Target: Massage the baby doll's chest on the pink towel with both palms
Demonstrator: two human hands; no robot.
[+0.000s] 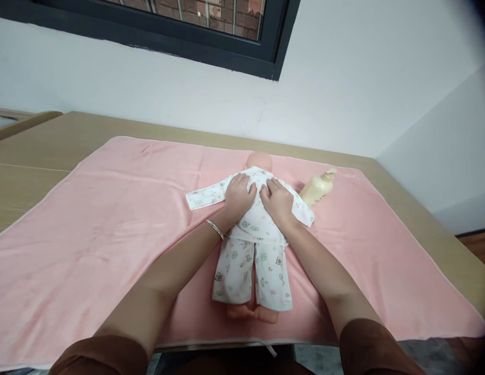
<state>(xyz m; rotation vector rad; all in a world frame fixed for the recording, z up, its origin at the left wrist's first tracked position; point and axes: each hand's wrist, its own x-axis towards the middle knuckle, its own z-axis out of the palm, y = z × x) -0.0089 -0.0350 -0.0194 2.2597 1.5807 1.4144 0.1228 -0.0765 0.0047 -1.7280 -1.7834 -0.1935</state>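
A baby doll (259,161) lies on a pink blanket, its head toward the wall and its feet toward me. It wears a white printed long-sleeved top (253,221) and matching trousers (234,271), with both sleeves spread out. No facial features show on the head. My left hand (240,195) rests flat on the left side of the doll's upper body, fingers extended. On the right side, my right hand (277,198) lies the same way, palm down. Neither hand grips anything. A cream pump bottle (318,188) lies tilted beside the right sleeve.
The pink blanket (109,224) covers much of the wooden table (89,125), with creases on its left part. A white wall (324,104) and a dark-framed window (226,47) stand behind. The table's front edge runs close to my body.
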